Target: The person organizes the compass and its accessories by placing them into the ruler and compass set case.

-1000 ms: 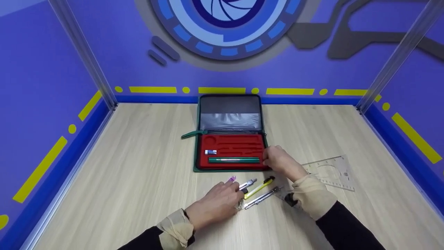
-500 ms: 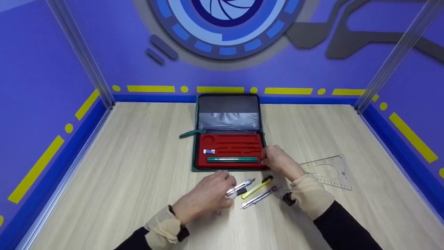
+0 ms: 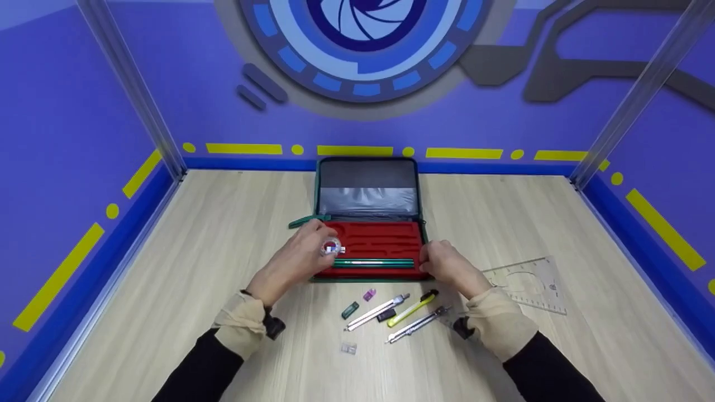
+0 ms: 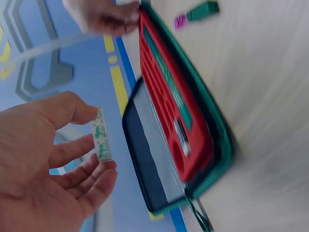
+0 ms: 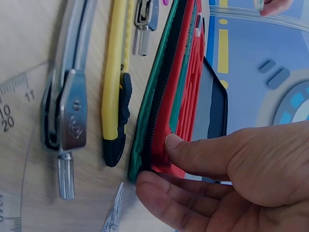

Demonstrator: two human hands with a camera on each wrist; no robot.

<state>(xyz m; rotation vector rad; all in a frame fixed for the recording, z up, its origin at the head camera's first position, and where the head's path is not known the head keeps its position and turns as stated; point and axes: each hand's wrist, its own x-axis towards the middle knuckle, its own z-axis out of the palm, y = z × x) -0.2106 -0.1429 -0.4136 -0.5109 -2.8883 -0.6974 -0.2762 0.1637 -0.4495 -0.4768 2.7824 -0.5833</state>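
A green zip case [image 3: 314,195] lies open with its red insert [image 3: 385,230] showing. A green pencil [image 3: 374,261] lies in the nearest slot. My left hand [image 3: 327,245] pinches a small clear round disc [image 3: 332,246] over the insert's left end. The left wrist view shows the disc [image 4: 100,129] edge-on between the thumb and fingers of that hand [image 4: 99,147]. My right hand [image 3: 431,259] grips the case's near right corner. In the right wrist view its [image 5: 157,162] thumb lies on the red insert [image 5: 186,96] and its fingers curl under the case's edge.
In front of the case lie a purple piece [image 3: 368,294], a green piece [image 3: 350,310], a silver pencil [image 3: 375,311], a yellow knife [image 3: 412,308], a steel compass [image 3: 418,325] and a small clear box [image 3: 348,348]. A clear protractor ruler [image 3: 528,285] lies to the right. Purple walls enclose the table.
My left hand lifted the clear disc from among the tools and carried it forward and left over the insert, uncovering the small pieces. The right hand stayed on the case's corner.
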